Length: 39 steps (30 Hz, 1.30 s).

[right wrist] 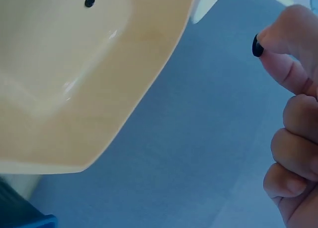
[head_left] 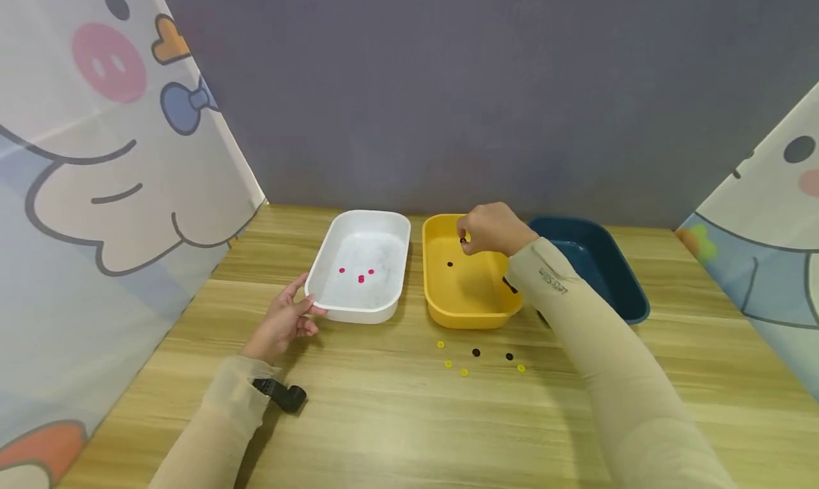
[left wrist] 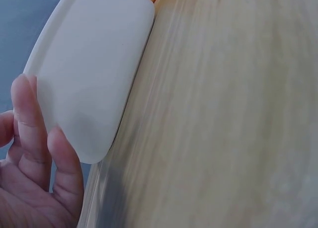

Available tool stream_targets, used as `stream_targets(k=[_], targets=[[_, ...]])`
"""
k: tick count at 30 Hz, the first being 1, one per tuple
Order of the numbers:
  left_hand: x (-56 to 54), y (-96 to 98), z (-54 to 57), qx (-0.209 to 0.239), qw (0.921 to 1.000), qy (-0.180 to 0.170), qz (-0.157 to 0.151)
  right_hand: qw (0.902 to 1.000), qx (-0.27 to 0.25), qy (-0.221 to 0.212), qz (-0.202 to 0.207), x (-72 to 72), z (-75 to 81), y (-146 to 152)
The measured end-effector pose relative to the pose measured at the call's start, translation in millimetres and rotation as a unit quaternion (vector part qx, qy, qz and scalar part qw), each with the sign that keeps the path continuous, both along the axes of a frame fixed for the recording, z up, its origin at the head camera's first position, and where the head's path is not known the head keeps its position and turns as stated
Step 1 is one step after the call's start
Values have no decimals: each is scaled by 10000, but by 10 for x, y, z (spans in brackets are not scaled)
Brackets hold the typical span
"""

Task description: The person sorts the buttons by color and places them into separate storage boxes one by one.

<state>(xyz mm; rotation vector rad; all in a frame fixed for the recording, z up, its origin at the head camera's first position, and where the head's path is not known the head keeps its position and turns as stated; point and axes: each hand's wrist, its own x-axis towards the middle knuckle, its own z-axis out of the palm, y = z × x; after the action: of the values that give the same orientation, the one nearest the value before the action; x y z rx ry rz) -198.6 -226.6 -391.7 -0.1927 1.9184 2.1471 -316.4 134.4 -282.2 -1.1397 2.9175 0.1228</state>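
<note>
In the head view a white plastic bin (head_left: 355, 314) holds several pink buttons (head_left: 361, 279). My left hand (head_left: 284, 320) grips its near left corner, the thumb at the rim; in the left wrist view the fingers (left wrist: 31, 123) lie against the outer wall. Above the yellow bin (head_left: 473, 320) my right hand (head_left: 491, 227) pinches a small black button (right wrist: 257, 46) between thumb and forefinger, the other fingers curled in. Another black button (head_left: 450, 264) lies on the yellow bin's floor.
On the wooden table (head_left: 384, 418) in front of the yellow bin lie several yellow buttons (head_left: 464, 372) and two black buttons (head_left: 476, 352). A dark blue bin (head_left: 591, 258) stands at the right, partly behind my right forearm. A grey wall (head_left: 448, 91) rises behind the bins.
</note>
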Motion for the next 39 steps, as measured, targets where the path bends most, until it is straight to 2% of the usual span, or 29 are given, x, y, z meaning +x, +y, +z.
stream_targets(k=[4, 7, 11, 16, 20, 24, 28, 32, 36, 39], targets=[[-3, 13, -5, -13, 10000, -46, 19, 9997, -52, -126, -195, -66, -28, 42], [-4, 22, -8, -66, 10000, -55, 47, 9996, -151, -28, -217, -119, -91, 83], [2, 35, -8, -213, 9997, -78, 103, 9990, -290, 342, -20, -192, -229, 132], [-1, 81, 7, -654, 9977, 37, 166, 9962, -362, 733, 291, -224, -356, 157], [-36, 128, 11, -880, 9959, 139, 147, 9974, -197, 621, 318, -215, -388, 157], [-61, 146, 7, -838, 9963, 150, 132, 9987, -56, 450, 217, -224, -397, 155], [-55, 133, -6, -787, 9968, 96, 135, 9998, 70, 185, 31, -225, -362, 159], [-40, 116, 2, -711, 9974, 74, 119, 9995, -4, -159, -263, -173, -241, 171], [-30, 88, 22, -642, 9978, 77, 129, 9973, -411, -461, -397, -43, -90, 173], [-17, 58, 42, -664, 9977, 72, 138, 9963, -616, -552, -223, 106, -12, 172]])
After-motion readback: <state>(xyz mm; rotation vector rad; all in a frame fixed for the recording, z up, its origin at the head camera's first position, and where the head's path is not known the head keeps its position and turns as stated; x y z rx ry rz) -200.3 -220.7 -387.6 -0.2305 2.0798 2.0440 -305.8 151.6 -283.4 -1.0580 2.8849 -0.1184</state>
